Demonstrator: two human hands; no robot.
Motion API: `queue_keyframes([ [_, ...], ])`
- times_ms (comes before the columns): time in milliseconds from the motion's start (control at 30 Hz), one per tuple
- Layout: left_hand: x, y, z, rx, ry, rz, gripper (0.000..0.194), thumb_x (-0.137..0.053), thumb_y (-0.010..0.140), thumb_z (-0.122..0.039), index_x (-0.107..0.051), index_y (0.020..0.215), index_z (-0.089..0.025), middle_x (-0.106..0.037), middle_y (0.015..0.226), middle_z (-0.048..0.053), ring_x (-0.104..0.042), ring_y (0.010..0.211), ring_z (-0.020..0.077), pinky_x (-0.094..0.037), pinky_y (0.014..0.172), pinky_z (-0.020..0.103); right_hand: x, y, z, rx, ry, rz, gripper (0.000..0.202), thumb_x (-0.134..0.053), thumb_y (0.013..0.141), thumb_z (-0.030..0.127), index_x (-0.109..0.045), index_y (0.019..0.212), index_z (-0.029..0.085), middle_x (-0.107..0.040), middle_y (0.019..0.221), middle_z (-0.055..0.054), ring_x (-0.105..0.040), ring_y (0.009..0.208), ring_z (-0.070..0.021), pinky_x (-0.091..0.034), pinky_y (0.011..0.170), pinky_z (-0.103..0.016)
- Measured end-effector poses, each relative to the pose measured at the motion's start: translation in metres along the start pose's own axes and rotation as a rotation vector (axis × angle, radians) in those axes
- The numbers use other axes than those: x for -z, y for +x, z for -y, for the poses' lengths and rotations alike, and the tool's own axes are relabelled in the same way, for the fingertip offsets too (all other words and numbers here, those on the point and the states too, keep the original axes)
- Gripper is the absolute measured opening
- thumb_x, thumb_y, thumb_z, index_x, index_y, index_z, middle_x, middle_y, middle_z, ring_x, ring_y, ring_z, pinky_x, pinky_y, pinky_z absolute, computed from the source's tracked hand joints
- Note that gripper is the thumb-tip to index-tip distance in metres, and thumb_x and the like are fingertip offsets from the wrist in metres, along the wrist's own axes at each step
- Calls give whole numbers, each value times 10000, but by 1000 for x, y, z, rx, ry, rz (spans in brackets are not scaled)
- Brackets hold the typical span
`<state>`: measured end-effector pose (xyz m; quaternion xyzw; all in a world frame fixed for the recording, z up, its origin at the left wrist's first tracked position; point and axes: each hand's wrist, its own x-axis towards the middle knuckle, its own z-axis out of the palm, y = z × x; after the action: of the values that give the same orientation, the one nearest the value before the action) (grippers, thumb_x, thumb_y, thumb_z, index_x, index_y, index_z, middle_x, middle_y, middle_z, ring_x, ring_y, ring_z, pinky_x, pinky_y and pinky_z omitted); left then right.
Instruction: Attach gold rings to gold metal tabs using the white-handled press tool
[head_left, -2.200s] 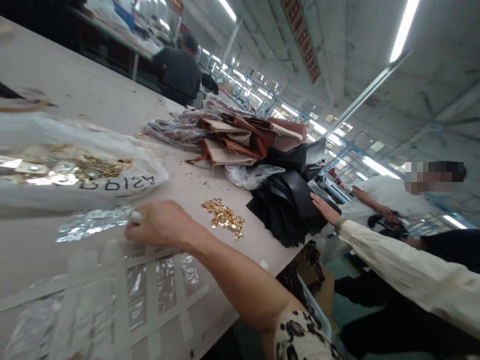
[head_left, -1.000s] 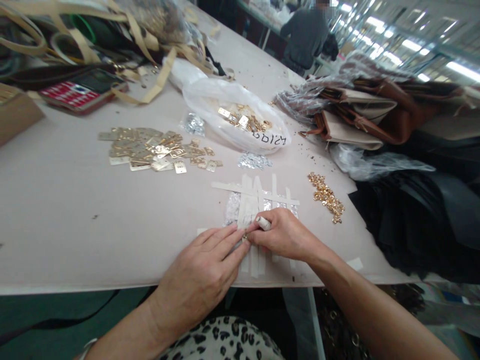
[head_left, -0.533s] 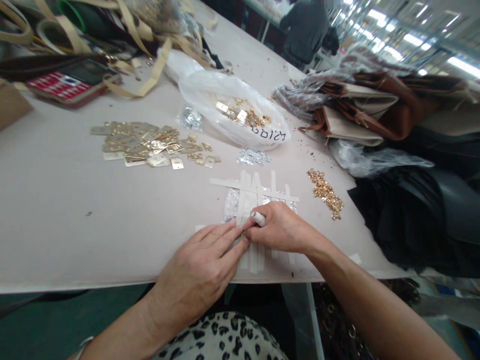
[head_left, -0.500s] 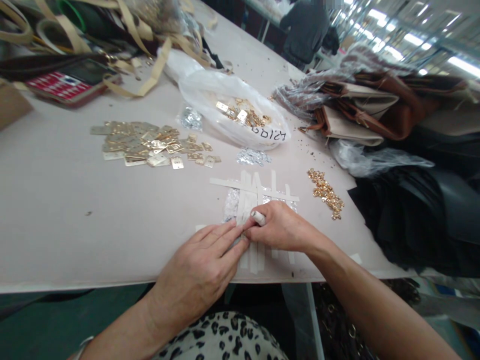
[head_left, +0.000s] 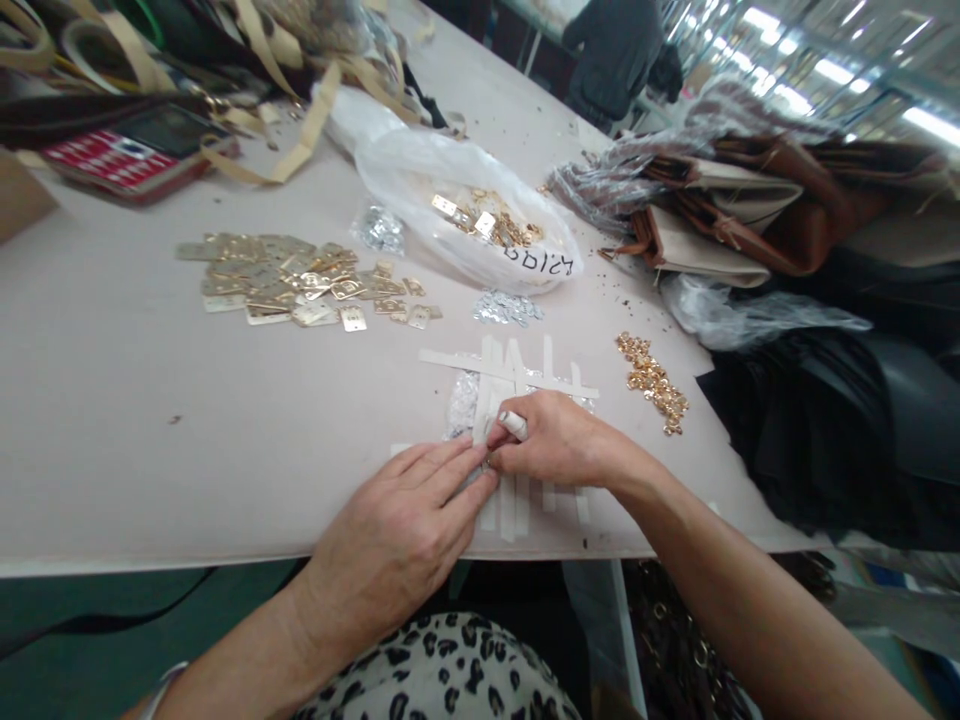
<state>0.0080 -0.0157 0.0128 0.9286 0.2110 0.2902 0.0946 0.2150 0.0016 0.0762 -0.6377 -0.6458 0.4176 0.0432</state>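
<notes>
My left hand (head_left: 416, 510) lies flat with its fingers stretched out. Its fingertips press near the left side of the white tape strips (head_left: 491, 375), which cross over a crinkled clear plastic bag (head_left: 463, 400) on the table. Close against those fingertips, my right hand (head_left: 559, 440) is closed in a pinch over the strips. What is between its fingertips is hidden. A short white roll-shaped piece (head_left: 514, 425) shows at the right hand's fingers; whether it is a wrapping on a finger or a held item, I cannot tell. Small silver pieces (head_left: 508, 307) lie just beyond the strips.
Gold metal plates (head_left: 285, 278) are heaped on the table (head_left: 112, 420) at left. A plastic bag of gold parts (head_left: 465, 165) lies behind; small gold fittings (head_left: 651, 382) lie at right. Brown bags (head_left: 787, 215) and black material (head_left: 832, 440) crowd the right edge. A person (head_left: 619, 55) is farther back.
The view has shifted slightly. Both hands stay at the tape strips, with the right hand's fingers moved only a little. Nothing on the table has visibly moved.
</notes>
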Motion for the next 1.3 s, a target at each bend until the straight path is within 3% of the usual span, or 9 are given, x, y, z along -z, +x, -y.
queue_keyframes([
  [133, 1, 0, -1, 4, 5, 7, 319, -412, 1014, -175, -706, 1138, -150, -691, 1283, 124, -641, 1191, 258, -524, 988, 427, 12, -14, 4, 24, 75, -53, 133, -621, 833, 199, -736, 771, 172, -707, 690, 6, -587, 632, -104, -436, 611, -234],
  [233, 1, -1, -1, 2, 9, -7, 314, -411, 1012, -163, -707, 1115, -147, -682, 1289, 126, -644, 1173, 262, -528, 977, 426, 22, -34, 4, 9, 375, -261, 191, -616, 901, 319, -724, 823, 182, -654, 648, 18, -511, 530, -78, -393, 520, -225],
  [300, 1, -1, -1, -6, 18, -16, 320, -408, 1009, -154, -696, 1150, -139, -676, 1298, 127, -640, 1174, 266, -529, 971, 425, 24, -44, 2, 82, 680, -424, 192, -659, 883, 381, -718, 867, 199, -556, 562, 52, -448, 472, -74, -373, 479, -224],
  [467, -3, -3, -1, -21, 38, 21, 344, -406, 1009, -146, -670, 1228, -132, -680, 1313, 97, -617, 1223, 277, -506, 1004, 444, 5, -34, -12, 304, 1413, -752, 185, -722, 815, 366, -668, 741, 205, -219, 440, 144, -180, 367, -48, -306, 385, -192],
  [633, -1, 0, -2, -23, 51, 34, 344, -406, 1000, -125, -677, 1213, -124, -693, 1299, 86, -631, 1208, 271, -507, 1000, 442, -20, -8, -21, 243, 1804, -839, 315, -585, 950, 372, -633, 687, 205, -196, 416, 147, -136, 330, -51, -258, 346, -167],
  [800, 2, 3, -2, -26, 39, 30, 342, -400, 1001, -129, -687, 1186, -125, -700, 1297, 68, -636, 1204, 254, -503, 1001, 425, -33, 0, -27, 249, 1955, -852, 348, -544, 978, 351, -641, 683, 194, -255, 398, 140, -165, 315, -48, -257, 343, -162],
  [1033, 1, -2, 0, -3, -4, 26, 335, -428, 1000, -147, -676, 1224, -131, -692, 1316, 57, -615, 1244, 254, -495, 1021, 428, -37, 2, -31, 274, 1965, -820, 318, -576, 955, 335, -652, 685, 187, -223, 417, 145, -128, 339, -47, -254, 347, -153],
  [1167, 1, -2, 1, 1, -27, 22, 334, -432, 993, -146, -687, 1207, -132, -699, 1305, 61, -632, 1227, 253, -522, 1014, 430, -39, 3, -30, 314, 1897, -858, 273, -609, 926, 324, -662, 693, 193, -165, 449, 147, -77, 368, -54, -250, 341, -148],
  [1300, 0, -1, 2, 5, -67, 10, 321, -447, 973, -125, -707, 1161, -130, -705, 1291, 79, -649, 1214, 257, -541, 1039, 444, -44, -1, -19, 453, 1745, -872, 234, -612, 923, 343, -688, 746, 210, -145, 472, 140, -79, 361, -58, -260, 334, -152],
])
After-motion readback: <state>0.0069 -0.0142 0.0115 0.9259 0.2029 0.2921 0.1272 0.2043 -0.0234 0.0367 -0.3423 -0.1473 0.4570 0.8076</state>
